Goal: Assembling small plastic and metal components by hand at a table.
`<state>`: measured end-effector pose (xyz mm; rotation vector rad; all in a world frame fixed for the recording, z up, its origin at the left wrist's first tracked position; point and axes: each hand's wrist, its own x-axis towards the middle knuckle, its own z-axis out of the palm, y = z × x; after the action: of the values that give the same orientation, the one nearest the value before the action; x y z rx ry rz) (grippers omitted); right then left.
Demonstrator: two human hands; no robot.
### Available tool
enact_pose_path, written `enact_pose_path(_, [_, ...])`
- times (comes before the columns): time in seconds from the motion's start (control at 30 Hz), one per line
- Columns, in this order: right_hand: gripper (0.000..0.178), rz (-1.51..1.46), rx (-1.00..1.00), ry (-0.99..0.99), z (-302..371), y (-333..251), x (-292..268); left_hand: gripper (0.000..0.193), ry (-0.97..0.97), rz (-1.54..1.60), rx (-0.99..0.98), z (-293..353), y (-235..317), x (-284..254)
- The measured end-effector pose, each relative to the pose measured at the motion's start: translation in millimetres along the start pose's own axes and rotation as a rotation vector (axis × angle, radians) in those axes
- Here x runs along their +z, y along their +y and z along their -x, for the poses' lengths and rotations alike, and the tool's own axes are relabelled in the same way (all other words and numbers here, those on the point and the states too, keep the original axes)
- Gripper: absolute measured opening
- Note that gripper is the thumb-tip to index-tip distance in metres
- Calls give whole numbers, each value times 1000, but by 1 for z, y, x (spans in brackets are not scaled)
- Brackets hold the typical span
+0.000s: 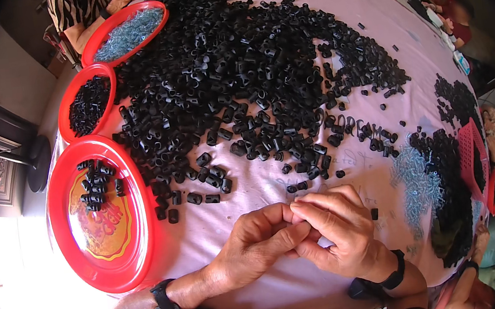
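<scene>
My left hand (258, 241) and my right hand (341, 227) meet over the near part of the pink cloth. The fingers of both are pinched together at the tips, and whatever sits between them is hidden. Beyond them spreads a large heap of short black plastic tubes (219, 77), each hollow, with loose ones lying at its near edge. A big red plate (69, 250) left of my hands holds a small cluster of joined-looking black pieces (96, 184). One loose black tube (375, 214) lies just right of my right hand.
Behind the big plate stand a red plate of small black parts (93, 102) and another of clear bluish springs (129, 36). More springs (418, 186) and black parts lie at right, by a pink basket (474, 160). Other people's arms (465, 289) reach in at lower right and far left.
</scene>
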<state>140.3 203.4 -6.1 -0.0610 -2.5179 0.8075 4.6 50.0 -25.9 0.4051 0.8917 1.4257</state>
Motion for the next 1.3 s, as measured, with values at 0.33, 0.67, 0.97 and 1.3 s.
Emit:
enact_pose_path(0.33, [47,21,-22,-45,1,4,1,32,-2,-199,-55,4,-1,-4])
enact_pose_path(0.67, [43,71,-56,22,-3,7,2,38,40,-43,-123,3,1,-3])
enact_pose_path(0.97, [49,116,-71,-29,-2,8,-2,42,-15,-59,-67,1,1,-6])
enact_pose_path(1.3, [51,47,-68,10,-3,6,-1,36,4,-106,-65,3,1,-6])
